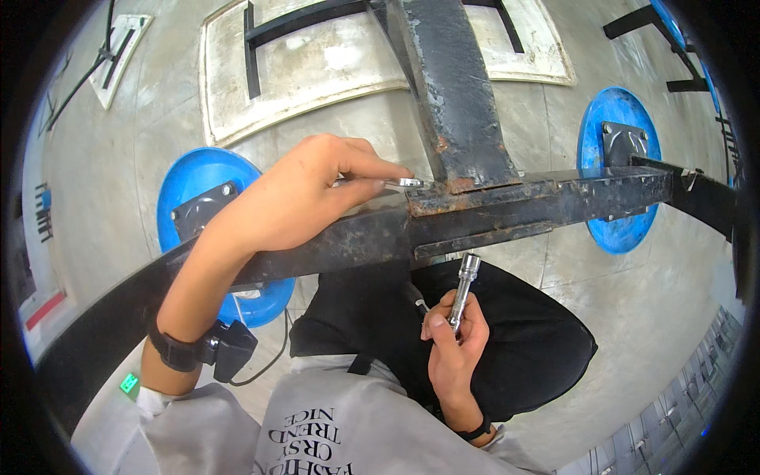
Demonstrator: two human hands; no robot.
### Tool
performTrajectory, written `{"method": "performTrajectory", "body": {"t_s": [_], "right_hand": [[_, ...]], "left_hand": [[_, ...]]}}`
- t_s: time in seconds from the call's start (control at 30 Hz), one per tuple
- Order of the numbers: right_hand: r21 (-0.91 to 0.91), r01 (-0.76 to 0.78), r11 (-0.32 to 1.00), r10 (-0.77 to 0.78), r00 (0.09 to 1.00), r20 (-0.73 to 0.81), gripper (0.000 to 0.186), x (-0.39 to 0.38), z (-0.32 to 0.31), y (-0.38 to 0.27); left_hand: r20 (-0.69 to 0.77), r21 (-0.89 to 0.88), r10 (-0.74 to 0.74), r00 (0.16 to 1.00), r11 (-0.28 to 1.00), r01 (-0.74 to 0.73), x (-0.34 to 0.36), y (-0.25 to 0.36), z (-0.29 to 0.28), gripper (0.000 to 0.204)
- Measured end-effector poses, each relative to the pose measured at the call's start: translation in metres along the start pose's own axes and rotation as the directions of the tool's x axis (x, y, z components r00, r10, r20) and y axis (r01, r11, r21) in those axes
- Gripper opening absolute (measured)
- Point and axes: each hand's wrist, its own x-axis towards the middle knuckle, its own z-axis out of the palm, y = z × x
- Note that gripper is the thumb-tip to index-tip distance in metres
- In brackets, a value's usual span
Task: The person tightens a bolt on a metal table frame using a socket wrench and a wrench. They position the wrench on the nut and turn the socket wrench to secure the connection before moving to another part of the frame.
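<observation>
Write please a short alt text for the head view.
Seen from above, the left hand holds a small wrench on top of a rusty black steel beam, while the right hand holds a socket driver below it.

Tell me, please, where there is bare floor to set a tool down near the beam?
Bare concrete floor lies between the upright post and the right blue disc. Around the joint it is crowded: the left hand holds a wrench, the right hand a socket tool.

hands on a rusty black beam point(507, 207)
left hand point(305, 194) pinching a wrench point(404, 183) on top of the beam; right hand point(453, 348) gripping a socket driver point(463, 286) upright beneath it, above blue discs point(617, 119).
</observation>
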Motion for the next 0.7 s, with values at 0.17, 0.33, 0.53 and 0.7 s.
{"method": "performTrajectory", "body": {"t_s": [0.17,0.33,0.53,0.7], "right_hand": [[-0.006,0.005,1.000,-0.005,1.000,0.024,0.016,-0.003,0.001,0.000],[-0.003,0.028,1.000,-0.028,1.000,0.008,0.015,-0.009,0.000,-0.002],[-0.275,0.105,0.956,-0.092,0.994,0.060,0.016,-0.015,-0.004,-0.014],[-0.627,0.316,0.712,-0.331,0.939,0.097,0.021,-0.014,-0.002,-0.015]], "left_hand": [[0.046,-0.024,0.046,0.998,0.999,-0.045,0.000,0.001,-0.001,0.035],[0.035,-0.087,0.148,0.988,0.986,-0.145,-0.004,-0.009,0.002,0.038],[0.015,0.162,0.219,0.976,0.962,-0.218,-0.018,0.011,0.010,0.073],[-0.018,0.210,0.351,0.936,0.917,-0.340,-0.018,-0.002,0.015,0.072]]}}
